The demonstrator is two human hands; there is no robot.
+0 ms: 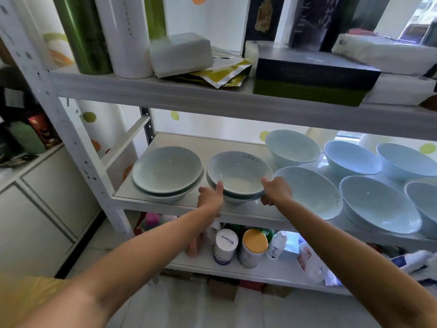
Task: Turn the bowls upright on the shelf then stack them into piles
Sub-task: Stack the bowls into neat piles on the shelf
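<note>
A: Why both hands on one bowl?

B: It's wide and shallow, so a grip on each side keeps it level as it settles. The left hand point(210, 197) holds the near-left rim of the top bowl point(238, 174), thumb up against the edge. Its other fingers are tucked under and mostly out of sight. The right hand point(276, 190) pinches the right rim, thumb over the lip, fingers curled below.

A: And where is that bowl?

B: Centre of the frame, on the middle shelf point(208, 140), on top of the middle pile point(236, 199). I see at least one more rim under it. Whether it's fully seated or a touch lifted, I can't tell.

A: The left pile point(166, 172)?

B: Just beside it, toward the left post, not touching as far as I can see. Its bowls are nested mouth-up, which is why it sits so low and steady.

A: What's left, you think?

B: The loose bowls point(378, 204) on the right of the frame all show their insides, so the turning looks done. They stand singly, close together. My guess is the stacking goes on from there, starting with the one right by the right hand.
</note>
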